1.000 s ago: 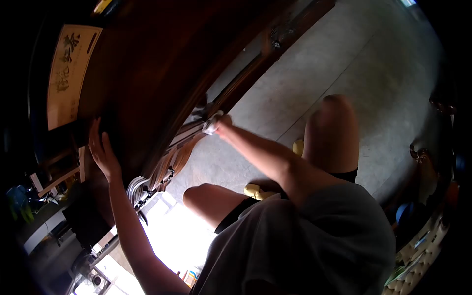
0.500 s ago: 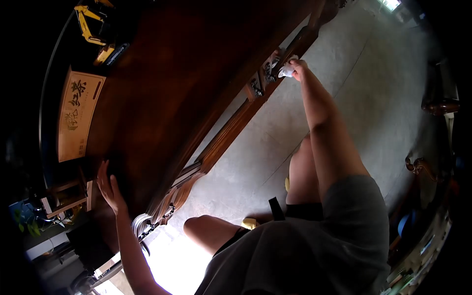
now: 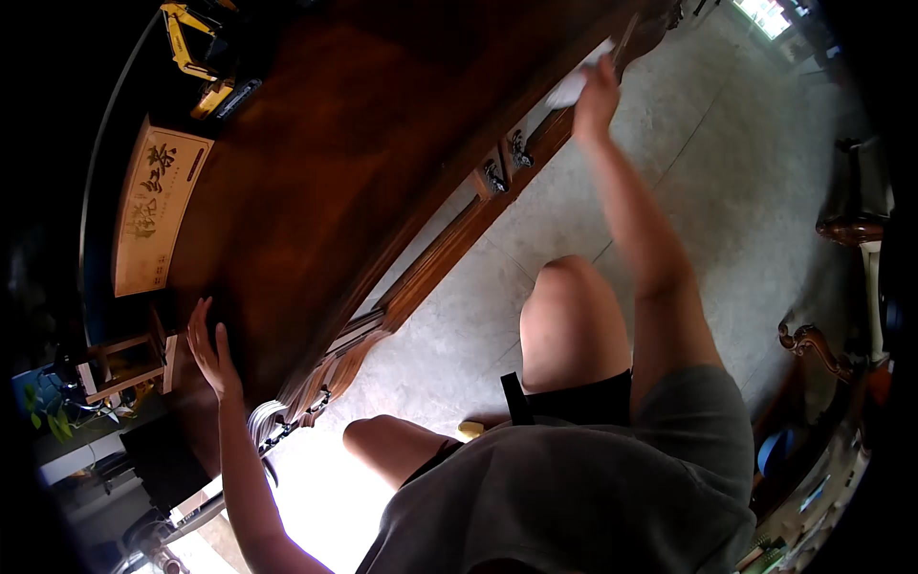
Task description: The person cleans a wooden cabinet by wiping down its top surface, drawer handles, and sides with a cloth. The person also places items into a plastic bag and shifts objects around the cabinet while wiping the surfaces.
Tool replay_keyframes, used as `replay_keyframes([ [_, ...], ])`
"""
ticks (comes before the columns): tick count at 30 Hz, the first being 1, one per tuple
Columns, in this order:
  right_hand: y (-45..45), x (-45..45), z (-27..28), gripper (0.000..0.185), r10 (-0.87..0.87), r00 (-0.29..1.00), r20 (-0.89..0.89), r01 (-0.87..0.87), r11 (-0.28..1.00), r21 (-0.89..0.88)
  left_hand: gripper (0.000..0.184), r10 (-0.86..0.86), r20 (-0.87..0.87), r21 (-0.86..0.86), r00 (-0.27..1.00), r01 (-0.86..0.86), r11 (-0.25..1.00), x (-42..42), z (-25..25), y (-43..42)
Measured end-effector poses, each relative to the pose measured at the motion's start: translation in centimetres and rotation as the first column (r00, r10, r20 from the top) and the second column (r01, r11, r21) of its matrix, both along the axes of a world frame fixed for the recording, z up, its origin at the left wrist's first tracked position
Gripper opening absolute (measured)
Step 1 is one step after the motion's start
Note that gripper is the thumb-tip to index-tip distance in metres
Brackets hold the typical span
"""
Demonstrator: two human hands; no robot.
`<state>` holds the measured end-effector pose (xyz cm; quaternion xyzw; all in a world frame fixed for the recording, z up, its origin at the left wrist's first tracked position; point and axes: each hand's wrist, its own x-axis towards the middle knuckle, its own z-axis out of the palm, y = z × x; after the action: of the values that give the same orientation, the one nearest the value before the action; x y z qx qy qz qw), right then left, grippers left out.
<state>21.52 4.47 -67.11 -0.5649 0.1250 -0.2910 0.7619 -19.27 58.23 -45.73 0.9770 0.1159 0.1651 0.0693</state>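
Observation:
My left hand [image 3: 212,349] rests with its fingers spread on the dark wooden desk top [image 3: 316,182], near its left part. At the upper right, my right hand [image 3: 597,96] is closed on a white cloth [image 3: 568,89], held against the lower wooden rail along the desk's side. The cloth and fingertips are slightly blurred. Below the cloth, two dark metal handles [image 3: 494,176] show on the desk's side between the top edge and the rail [image 3: 435,260].
A box with printed characters [image 3: 161,210] and a yellow toy excavator [image 3: 186,48] stand on the desk's far side. A small wooden frame [image 3: 129,368] is at the left. Carved furniture legs [image 3: 813,342] stand at the right on the grey floor [image 3: 469,316].
My right hand has moved with the white cloth up and to the right along the desk's side. My left hand stays on the desk top, its place in view slightly shifted.

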Motion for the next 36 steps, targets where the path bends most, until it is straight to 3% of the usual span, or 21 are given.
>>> replay_keyframes([
  [1,2.5,-3.2,-0.7,0.035,-0.025,0.999,0.037,0.026,0.999,-0.029,0.046,-0.002,-0.001,0.001,1.0,0.002,1.0,-0.1,0.0,0.1],
  [2,3.4,-7.0,-1.4,0.04,0.105,0.987,-0.124,-0.133,0.96,-0.248,0.045,-0.002,-0.006,0.002,1.0,0.002,1.0,-0.4,0.0,0.2],
  [3,4.5,-9.6,-3.2,0.044,0.129,0.992,-0.009,-0.123,0.919,-0.375,0.045,0.003,-0.002,-0.001,1.0,-0.003,1.0,-0.5,0.0,0.2],
  [5,4.9,-11.9,-5.7,0.038,0.246,0.963,0.107,-0.188,0.904,-0.384,0.045,-0.017,0.005,0.025,1.0,0.017,1.0,-0.4,0.0,0.1],
  [8,2.4,-11.9,-9.5,0.034,0.291,0.956,0.039,-0.225,0.813,-0.538,0.045,-0.024,0.015,0.032,1.0,0.023,0.999,-0.6,-0.3,0.5],
  [10,0.6,-10.1,-14.8,0.034,0.345,0.738,-0.58,-0.662,0.54,-0.521,0.045,-0.003,0.021,0.019,1.0,0.003,1.0,-0.6,-0.2,0.0],
  [11,0.2,-10.0,-15.5,0.034,0.35,0.739,-0.576,-0.663,0.528,-0.531,0.044,0.01,0.024,0.021,1.0,-0.01,1.0,-0.8,-0.1,0.1],
  [13,0.9,-8.8,-14.4,0.028,0.423,0.724,-0.545,-0.604,0.77,-0.205,0.044,0.012,0.036,-0.001,0.999,-0.012,1.0,-0.7,0.0,0.5],
  [16,-0.6,-7.6,-9.4,0.012,0.476,0.769,-0.426,-0.601,0.765,-0.232,0.044,0.016,0.032,0.042,0.999,-0.018,0.999,-0.9,0.0,0.2],
  [17,-0.7,-7.5,-5.9,0.007,0.423,0.802,-0.422,-0.534,0.825,-0.188,0.042,-0.008,0.058,0.043,0.998,0.005,0.999,-0.8,-0.2,0.6],
  [18,-2.1,-6.4,-4.0,0.006,0.499,0.787,-0.362,-0.583,0.794,-0.172,0.041,-0.024,0.069,0.042,0.997,0.021,0.999,-1.0,-0.5,0.9],
  [20,-1.0,-6.5,0.9,0.01,0.483,0.842,-0.239,-0.511,0.857,-0.068,0.039,-0.008,0.067,0.05,0.998,0.005,0.999,-0.9,-0.1,0.4],
  [21,0.6,-6.9,2.7,0.013,0.421,0.864,-0.276,-0.447,0.894,-0.035,0.039,0.002,0.082,0.037,0.997,-0.005,0.999,-1.0,-0.2,0.6],
  [25,10.4,-14.6,6.5,0.036,0.181,0.98,-0.082,-0.198,0.928,-0.316,0.043,0.048,0.153,0.026,0.987,-0.052,0.998,-1.3,-1.0,1.0],
  [26,12.7,-17.5,8.5,0.049,0.224,0.967,-0.125,-0.245,0.95,-0.194,0.045,0.021,0.215,0.014,0.976,-0.025,1.0,-1.3,-1.2,1.1],
  [28,17.3,-22.4,9.7,0.054,0.244,0.97,0.008,-0.237,0.95,-0.203,0.047,0.008,0.286,0.033,0.958,-0.018,0.999,-1.5,-1.3,1.2],
  [29,19.0,-23.8,7.8,0.056,0.227,0.972,0.065,-0.201,0.939,-0.279,0.04,-0.029,0.37,0.119,0.929,-0.016,0.993,-1.5,-1.1,0.8],
  [32,24.8,-32.2,5.6,0.062,0.232,0.967,0.11,-0.111,0.764,-0.635,0.048,0.093,0.234,-0.075,0.968,-0.078,0.994,-2.3,1.0,-0.9],
  [33,26.8,-35.0,4.6,0.063,0.346,0.907,0.239,-0.126,0.767,-0.629,0.045,0.073,0.279,-0.064,0.957,-0.058,0.996,-2.2,0.6,-0.5],
  [34,28.1,-38.0,4.1,0.062,0.431,0.899,0.071,-0.3,0.729,-0.616,0.042,0.052,0.324,-0.051,0.945,-0.037,0.998,-2.2,0.3,-0.3],
  [36,31.3,-42.5,3.7,0.059,0.462,0.879,0.116,-0.238,0.639,-0.732,0.041,0.076,0.334,-0.088,0.94,-0.049,0.995,-2.6,0.1,-0.2],
])
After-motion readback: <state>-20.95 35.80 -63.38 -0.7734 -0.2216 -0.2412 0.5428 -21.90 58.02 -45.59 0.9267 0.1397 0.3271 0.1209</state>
